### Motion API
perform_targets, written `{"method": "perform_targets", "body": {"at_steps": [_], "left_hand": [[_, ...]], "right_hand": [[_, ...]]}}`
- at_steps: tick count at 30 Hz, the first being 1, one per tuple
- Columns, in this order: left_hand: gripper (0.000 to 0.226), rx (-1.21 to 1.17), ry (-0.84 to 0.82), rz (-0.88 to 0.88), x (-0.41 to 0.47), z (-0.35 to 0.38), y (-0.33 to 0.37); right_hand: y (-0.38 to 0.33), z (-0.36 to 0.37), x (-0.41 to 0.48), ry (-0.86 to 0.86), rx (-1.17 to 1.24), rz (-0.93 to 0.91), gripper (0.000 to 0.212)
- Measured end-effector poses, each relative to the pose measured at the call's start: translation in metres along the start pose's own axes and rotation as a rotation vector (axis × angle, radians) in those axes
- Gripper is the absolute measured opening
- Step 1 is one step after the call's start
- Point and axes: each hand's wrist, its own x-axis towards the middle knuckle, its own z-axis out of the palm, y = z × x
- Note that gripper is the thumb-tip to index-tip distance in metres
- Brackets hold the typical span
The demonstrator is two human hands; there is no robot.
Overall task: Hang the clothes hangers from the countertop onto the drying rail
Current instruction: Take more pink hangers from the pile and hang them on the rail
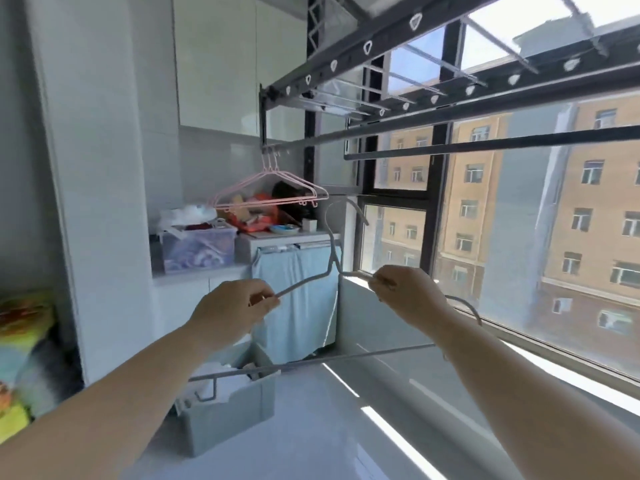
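- My left hand (235,306) pinches the left shoulder of the grey hanger (346,358) between thumb and fingertips.
- My right hand (405,296) pinches the right shoulder just beside the neck, with the fingers curled round the wire.
- The grey hanger is held in the air between both hands, above the countertop (311,434). It is roughly upright, and its bottom bar slopes down toward the left.
- Its hook points up and is well apart from the drying rail (485,144), which runs overhead along the window (519,237).
- Pink hangers (270,194) hang together at the far left end of the drying rail.
- A grey bin (228,414) stands near the left edge of the countertop, below the low end of the bottom bar.
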Motion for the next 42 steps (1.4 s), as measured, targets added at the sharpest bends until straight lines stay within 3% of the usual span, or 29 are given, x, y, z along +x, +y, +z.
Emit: {"method": "perform_targets", "body": {"at_steps": [12, 16, 20, 23, 33, 42], "left_hand": [[0.016, 0.123, 0.372, -0.125, 0.166, -0.048, -0.129], [0.020, 0.161, 0.390, -0.171, 0.211, -0.050, -0.174], [0.021, 0.176, 0.377, -0.149, 0.276, -0.052, -0.208], [0.023, 0.177, 0.350, -0.104, 0.327, -0.051, -0.231], [0.024, 0.020, 0.408, 0.079, 0.486, -0.054, -0.266], [0.027, 0.003, 0.399, 0.152, 0.543, -0.037, -0.256]], "right_hand": [[-0.048, 0.084, 0.241, 0.055, -0.002, -0.164, 0.027], [-0.058, 0.085, 0.307, 0.151, -0.345, -0.279, 0.035], [-0.068, 0.071, 0.370, 0.361, -0.621, -0.320, 0.034], [-0.076, 0.065, 0.409, 0.455, -0.794, -0.280, 0.036], [-0.081, 0.073, 0.493, 0.583, -1.017, 0.045, 0.034], [-0.070, 0.080, 0.498, 0.675, -1.048, -0.011, 0.031]]}}
